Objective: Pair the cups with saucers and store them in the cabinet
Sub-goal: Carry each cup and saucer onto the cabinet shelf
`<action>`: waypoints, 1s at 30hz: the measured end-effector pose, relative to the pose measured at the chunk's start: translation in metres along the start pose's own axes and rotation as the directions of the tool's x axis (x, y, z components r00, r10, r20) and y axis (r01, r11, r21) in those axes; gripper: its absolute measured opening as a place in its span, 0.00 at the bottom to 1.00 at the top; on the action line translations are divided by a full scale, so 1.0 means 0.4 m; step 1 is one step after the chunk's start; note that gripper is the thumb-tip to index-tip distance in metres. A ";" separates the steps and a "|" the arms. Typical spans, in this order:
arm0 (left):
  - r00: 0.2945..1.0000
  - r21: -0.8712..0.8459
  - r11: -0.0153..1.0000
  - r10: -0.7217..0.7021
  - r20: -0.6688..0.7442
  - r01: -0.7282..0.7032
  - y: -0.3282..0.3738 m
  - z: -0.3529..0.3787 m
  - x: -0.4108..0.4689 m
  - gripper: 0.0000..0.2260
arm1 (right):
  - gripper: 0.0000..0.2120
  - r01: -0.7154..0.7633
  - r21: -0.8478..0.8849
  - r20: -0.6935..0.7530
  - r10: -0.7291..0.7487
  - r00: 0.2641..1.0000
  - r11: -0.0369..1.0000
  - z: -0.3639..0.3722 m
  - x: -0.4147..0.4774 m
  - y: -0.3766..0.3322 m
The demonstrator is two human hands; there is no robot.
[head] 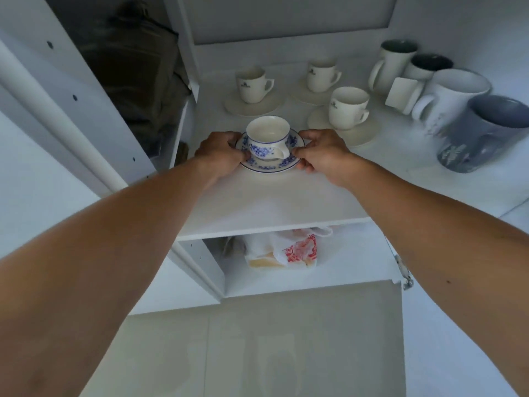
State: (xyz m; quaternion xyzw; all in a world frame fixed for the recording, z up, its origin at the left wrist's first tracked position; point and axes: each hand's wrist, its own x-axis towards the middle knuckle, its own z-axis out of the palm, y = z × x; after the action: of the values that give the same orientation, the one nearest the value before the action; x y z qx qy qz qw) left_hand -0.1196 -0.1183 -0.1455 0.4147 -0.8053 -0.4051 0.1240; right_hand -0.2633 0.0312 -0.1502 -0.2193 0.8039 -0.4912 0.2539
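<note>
A blue-flowered white cup [267, 137] stands upright on a matching blue-rimmed saucer [272, 165] on the white cabinet shelf [272, 202]. My left hand [220, 153] grips the saucer's left rim. The right rim is held by my right hand [322, 153]. Behind them stand three plain white cups, each on its own white saucer: one at the back left [253, 84], one at the back middle [322, 74], one to the right [347, 108].
Several mugs crowd the shelf's right side: a grey one [483, 133], a large white one [455, 96], and two dark-lined ones [396, 64] behind. A plastic bag [289, 249] lies on the shelf below. The cabinet's side wall [186, 124] stands left of the shelf.
</note>
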 end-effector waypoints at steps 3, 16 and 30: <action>0.999 0.013 1.000 0.008 -0.045 -0.008 0.009 -0.004 0.039 0.24 | 0.26 0.010 0.049 -0.003 -0.010 1.000 0.999 0.011 0.054 -0.006; 0.991 0.089 0.996 0.009 -0.133 0.003 -0.008 -0.003 0.087 0.25 | 0.21 0.036 0.056 -0.032 -0.035 0.999 0.998 0.007 0.089 -0.019; 0.985 0.410 0.900 0.102 0.139 -0.151 0.043 -0.084 -0.281 0.38 | 0.43 0.172 -0.804 0.223 0.021 0.975 0.570 -0.155 -0.312 -0.048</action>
State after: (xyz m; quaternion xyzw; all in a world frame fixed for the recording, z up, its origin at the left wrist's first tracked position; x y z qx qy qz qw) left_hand -0.0411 -0.0448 -0.0959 0.3544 -0.9045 -0.2371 0.0122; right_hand -0.2034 0.1404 -0.0848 -0.3959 0.8982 -0.0488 0.1847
